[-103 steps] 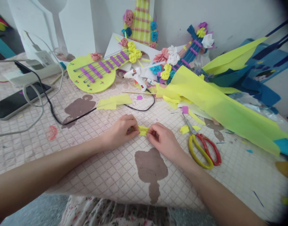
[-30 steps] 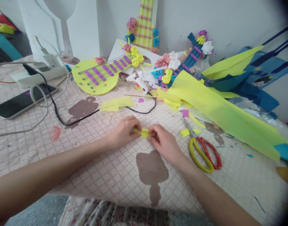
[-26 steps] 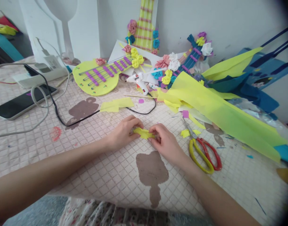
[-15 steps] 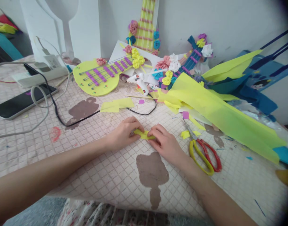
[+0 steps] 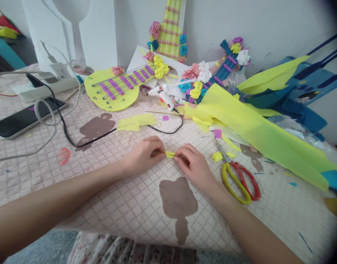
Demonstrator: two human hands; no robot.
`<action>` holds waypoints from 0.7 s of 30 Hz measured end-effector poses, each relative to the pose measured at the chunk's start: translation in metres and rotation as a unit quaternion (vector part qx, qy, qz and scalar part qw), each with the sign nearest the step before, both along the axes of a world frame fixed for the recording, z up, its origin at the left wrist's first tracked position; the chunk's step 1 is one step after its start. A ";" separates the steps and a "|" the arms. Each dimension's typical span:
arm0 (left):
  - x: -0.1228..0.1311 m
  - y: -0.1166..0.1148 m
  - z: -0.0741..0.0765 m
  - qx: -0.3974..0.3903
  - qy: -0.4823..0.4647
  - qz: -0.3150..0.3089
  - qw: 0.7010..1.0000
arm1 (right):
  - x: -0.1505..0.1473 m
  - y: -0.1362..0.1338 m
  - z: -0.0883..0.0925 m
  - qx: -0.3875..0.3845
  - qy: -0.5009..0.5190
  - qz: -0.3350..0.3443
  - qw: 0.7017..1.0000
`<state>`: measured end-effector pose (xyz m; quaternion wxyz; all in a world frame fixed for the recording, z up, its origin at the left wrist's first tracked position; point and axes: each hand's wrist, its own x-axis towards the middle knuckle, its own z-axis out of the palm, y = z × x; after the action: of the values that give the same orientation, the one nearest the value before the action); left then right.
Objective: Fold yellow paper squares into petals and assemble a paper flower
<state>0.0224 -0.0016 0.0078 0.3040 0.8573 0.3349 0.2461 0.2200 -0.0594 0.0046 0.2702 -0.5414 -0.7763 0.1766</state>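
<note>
A narrow folded strip of yellow paper (image 5: pixel 170 154) is stretched between my two hands, just above the quilted tablecloth. My left hand (image 5: pixel 147 154) pinches one end between thumb and fingers, hiding part of it. The other end is in a pinch of my right hand (image 5: pixel 192 162). Beyond my left hand lie flat yellow paper pieces (image 5: pixel 136 122). To the right of my right hand rest scissors (image 5: pixel 237 176) with one yellow and one red handle, their blades pointing away, beside small yellow scraps (image 5: pixel 217 157).
Behind are a white glue gun (image 5: pixel 164 96) with a black cord, a yellow paper guitar (image 5: pixel 113 91) and a blue one (image 5: pixel 224 71) with paper flowers. Large yellow sheets (image 5: pixel 256 135) spread at right. A phone (image 5: pixel 25 117) and power strip (image 5: pixel 47 88) stand left.
The yellow paper between my hands has become narrower, folded into a thin strip. My fingers have closed into tighter pinches at its ends.
</note>
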 end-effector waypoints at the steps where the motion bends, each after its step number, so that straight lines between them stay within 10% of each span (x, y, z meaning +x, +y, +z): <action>1: 0.001 0.000 0.001 0.002 0.002 0.003 1.000 | 0.000 0.001 0.000 -0.001 0.002 -0.010 1.000; 21: 0.005 0.005 0.005 -0.014 0.037 0.028 0.999 | -0.007 0.008 -0.001 -0.014 -0.053 -0.055 0.997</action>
<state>0.0271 0.0033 0.0128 0.2961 0.8520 0.3730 0.2177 0.2135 -0.0511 0.0040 0.2305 -0.5957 -0.7561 0.1428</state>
